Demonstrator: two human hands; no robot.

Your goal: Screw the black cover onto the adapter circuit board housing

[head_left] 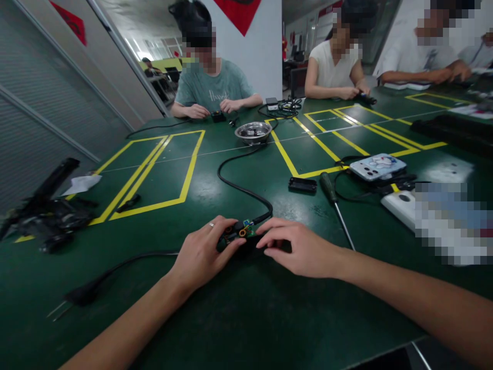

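Note:
My left hand, with a ring on one finger, grips an opened power adapter between thumb and fingers. Its green circuit board and copper-coloured coils show, while the lower casing is mostly hidden. At the adapter's right end, the curled fingers of my right hand close in on its edge; the exact contact point is hard to see. A black cable leaves the board and curves away across the table. From the left side, a power cord runs to a two-pin plug.
Beyond my right hand lie a black casing half, a screwdriver and a phone. A metal bowl holds small parts. Black parts are heaped at left on the green table. Several people work across it.

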